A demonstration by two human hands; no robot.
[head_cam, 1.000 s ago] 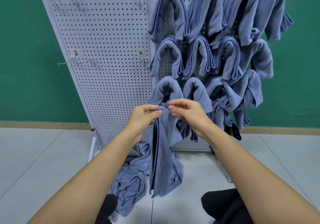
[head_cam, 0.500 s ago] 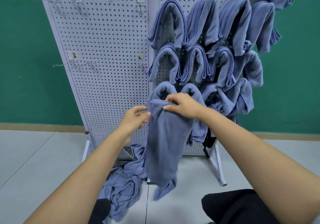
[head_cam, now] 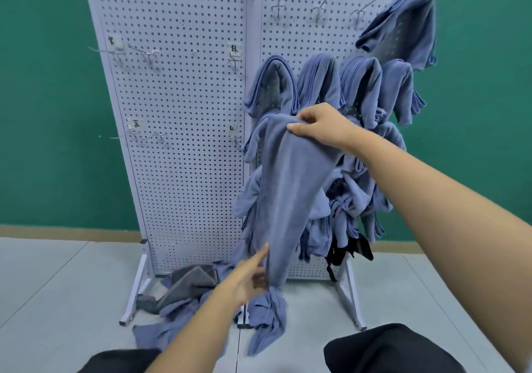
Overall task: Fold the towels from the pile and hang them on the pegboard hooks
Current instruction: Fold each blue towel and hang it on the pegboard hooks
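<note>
Faced a white pegboard (head_cam: 184, 113) set against a green wall (head_cam: 43, 113), with black-clad knees (head_cam: 388, 349) at the bottom edge of the view. Pinched the top of a blue towel (head_cam: 285, 194) between the thumb and curled fingers of the right hand (head_cam: 319, 126), raised in front of the pegboard's right panel, about mid-height. Let the towel hang long and narrow from that grip, with its tail bunched just above the floor (head_cam: 57, 280) near the pegboard's bottom edge. Reached the left hand (head_cam: 247, 279) to the towel's lower part, index finger laid straight up along the cloth's left edge, other fingers partly hidden behind it; grip there impossible to tell. Draped already over the right panel: many folded towels (head_cam: 316, 84), blue, crowded in rows from the upper right corner down toward the lower edge, with something black (head_cam: 357, 250) hanging among the lowest. Seen along the right panel's top edge and across the left panel: wire hooks (head_cam: 318, 12), some beside small handwritten labels (head_cam: 234, 49) too blurred to read. Left on the floor at the foot of the left panel: a loose pile (head_cam: 172, 312) of blue towels, with a grey one (head_cam: 190, 280) on top, lying against the white legs (head_cam: 133, 295).
</note>
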